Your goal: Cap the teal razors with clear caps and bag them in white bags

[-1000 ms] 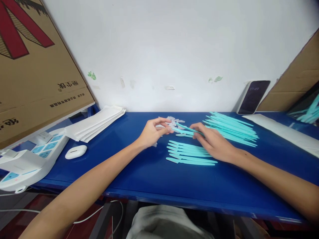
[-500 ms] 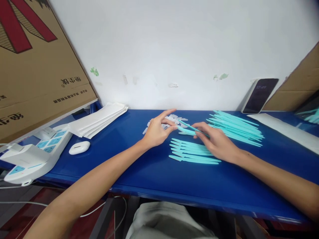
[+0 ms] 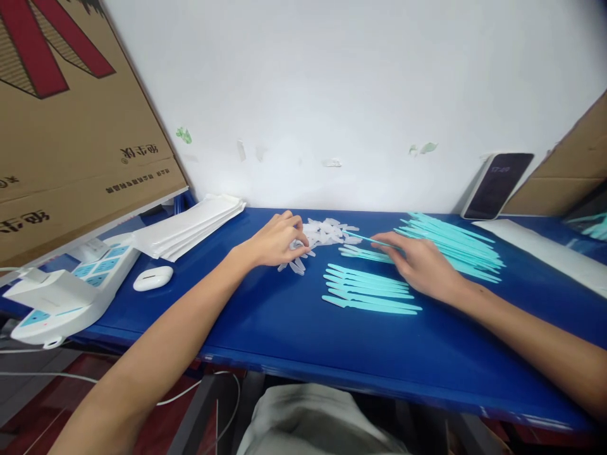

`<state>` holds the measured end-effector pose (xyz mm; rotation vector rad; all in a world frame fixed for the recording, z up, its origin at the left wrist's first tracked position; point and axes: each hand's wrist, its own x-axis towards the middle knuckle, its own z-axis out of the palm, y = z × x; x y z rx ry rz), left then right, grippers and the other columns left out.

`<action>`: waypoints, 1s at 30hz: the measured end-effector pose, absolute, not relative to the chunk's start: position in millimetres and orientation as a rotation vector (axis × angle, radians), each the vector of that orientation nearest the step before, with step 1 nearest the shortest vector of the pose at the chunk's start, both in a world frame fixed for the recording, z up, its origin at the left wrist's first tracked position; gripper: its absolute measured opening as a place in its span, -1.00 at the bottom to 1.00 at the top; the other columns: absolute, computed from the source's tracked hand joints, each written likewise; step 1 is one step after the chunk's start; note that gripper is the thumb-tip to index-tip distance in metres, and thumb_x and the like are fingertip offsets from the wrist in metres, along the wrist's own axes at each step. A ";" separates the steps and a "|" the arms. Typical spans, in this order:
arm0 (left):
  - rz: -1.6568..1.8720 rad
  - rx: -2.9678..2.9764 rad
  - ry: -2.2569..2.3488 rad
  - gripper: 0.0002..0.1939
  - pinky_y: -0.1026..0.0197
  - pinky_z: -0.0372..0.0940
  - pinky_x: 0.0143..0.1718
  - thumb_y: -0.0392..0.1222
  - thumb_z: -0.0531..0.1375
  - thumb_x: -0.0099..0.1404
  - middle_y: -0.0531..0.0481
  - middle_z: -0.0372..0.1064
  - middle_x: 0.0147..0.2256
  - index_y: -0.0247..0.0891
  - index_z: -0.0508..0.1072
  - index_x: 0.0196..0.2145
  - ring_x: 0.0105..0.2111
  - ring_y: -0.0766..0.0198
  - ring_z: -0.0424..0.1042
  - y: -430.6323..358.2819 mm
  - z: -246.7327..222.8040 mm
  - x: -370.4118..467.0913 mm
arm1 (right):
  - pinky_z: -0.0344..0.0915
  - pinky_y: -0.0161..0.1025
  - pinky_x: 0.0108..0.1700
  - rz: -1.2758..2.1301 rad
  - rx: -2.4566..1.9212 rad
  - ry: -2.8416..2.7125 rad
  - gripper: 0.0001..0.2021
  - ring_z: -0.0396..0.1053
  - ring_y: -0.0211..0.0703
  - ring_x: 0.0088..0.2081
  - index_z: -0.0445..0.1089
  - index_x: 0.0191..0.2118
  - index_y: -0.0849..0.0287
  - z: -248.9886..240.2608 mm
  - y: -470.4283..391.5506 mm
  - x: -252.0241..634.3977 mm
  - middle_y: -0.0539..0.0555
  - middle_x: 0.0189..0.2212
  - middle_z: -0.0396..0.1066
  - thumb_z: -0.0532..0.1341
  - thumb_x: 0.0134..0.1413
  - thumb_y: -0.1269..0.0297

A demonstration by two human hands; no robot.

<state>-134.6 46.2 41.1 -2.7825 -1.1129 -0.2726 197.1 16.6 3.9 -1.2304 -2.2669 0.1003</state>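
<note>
My right hand pinches one turquoise eyebrow razor by its handle, its slim end pointing left. Under that hand, a few more razors lie on the table. Closer to me is a row of several razors laid side by side, their shaped ends to the left. My left hand is down at the left part of a pile of small translucent plastic caps. Its fingers are curled and pinched together; whatever is between them is hidden.
A large heap of turquoise razors lies right of my right hand. Behind it a phone leans near the wall. White padded envelopes, an earbud case and a power strip are on the left, beside a cardboard box.
My left hand has moved left and away from the razor, down to the caps. My right hand still holds the razor in nearly the same place.
</note>
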 end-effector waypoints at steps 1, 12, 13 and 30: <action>-0.242 -2.786 -1.117 -0.66 0.05 0.15 -0.11 0.07 0.14 0.43 -0.16 0.35 -0.15 -0.15 0.64 -0.12 -0.14 0.04 0.27 45.8 40.4 -133.7 | 0.38 -0.15 -0.33 0.107 -1.233 -2.259 -0.65 0.56 -0.02 -0.37 0.42 0.11 0.13 4.1 16.7 197.0 0.12 -0.18 0.62 0.01 0.37 0.23; -0.548 -2.886 -1.078 -0.77 0.03 0.21 -0.06 -0.18 0.15 0.42 -0.15 0.51 -0.19 -0.26 0.61 -0.20 -0.14 0.06 0.37 38.2 29.9 -112.0 | 0.38 -0.20 -0.43 0.277 -0.858 -1.691 -0.79 0.43 -0.22 -0.50 0.44 0.02 0.02 3.9 1.6 187.0 0.01 -0.29 0.54 0.20 0.31 0.23; -0.741 -2.923 -1.126 -0.77 0.05 0.24 -0.07 -0.18 0.15 0.42 -0.13 0.54 -0.21 -0.27 0.61 -0.17 -0.16 0.08 0.41 37.8 28.9 -109.4 | 0.36 -0.20 -0.44 0.282 -0.816 -1.666 -0.79 0.42 -0.24 -0.50 0.44 0.02 0.00 3.6 1.5 187.2 0.00 -0.30 0.53 0.20 0.31 0.25; -2.248 -3.134 -1.496 -0.69 0.07 0.39 0.01 0.00 0.41 0.19 -0.13 0.58 -0.19 -0.31 0.59 -0.26 -0.19 0.18 0.55 26.2 16.7 -77.9 | 0.18 -0.20 -0.48 0.084 -0.690 -1.929 -0.80 0.29 -0.21 -0.55 0.48 -0.11 0.05 -1.6 5.5 198.7 -0.03 -0.52 0.39 0.11 0.33 0.28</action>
